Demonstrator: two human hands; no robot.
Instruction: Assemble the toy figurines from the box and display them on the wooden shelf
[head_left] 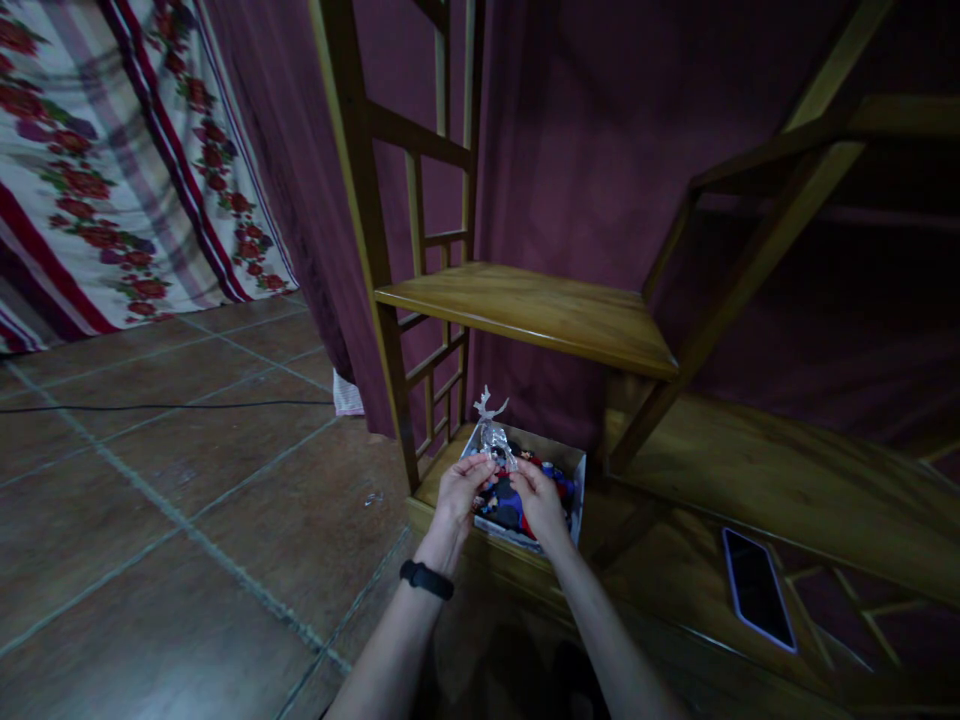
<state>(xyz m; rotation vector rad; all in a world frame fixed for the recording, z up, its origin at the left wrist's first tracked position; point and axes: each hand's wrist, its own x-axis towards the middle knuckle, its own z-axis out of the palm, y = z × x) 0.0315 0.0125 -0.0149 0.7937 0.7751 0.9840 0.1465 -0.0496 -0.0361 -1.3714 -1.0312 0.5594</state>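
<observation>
Between my two hands is a clear, shiny deer figurine (495, 438) with branching antlers at its top. My left hand (463, 487) pinches its lower left side with thumb and fingers, and a black band circles that wrist. On the other side, the fingers of my right hand (538, 495) close on its lower right part. Directly behind and below the hands stands an open white box (577, 478), partly covered by them. Inside it lie several red, blue and black toy figures (508, 508), too jumbled to make out singly.
Above the box juts a wooden shelf board (525, 310), joined to a lattice side frame (382, 330). A phone (759, 588) lies on the low wooden ledge at right. A small shiny scrap (373, 498) and a black cable (187, 406) lie on the tiled floor.
</observation>
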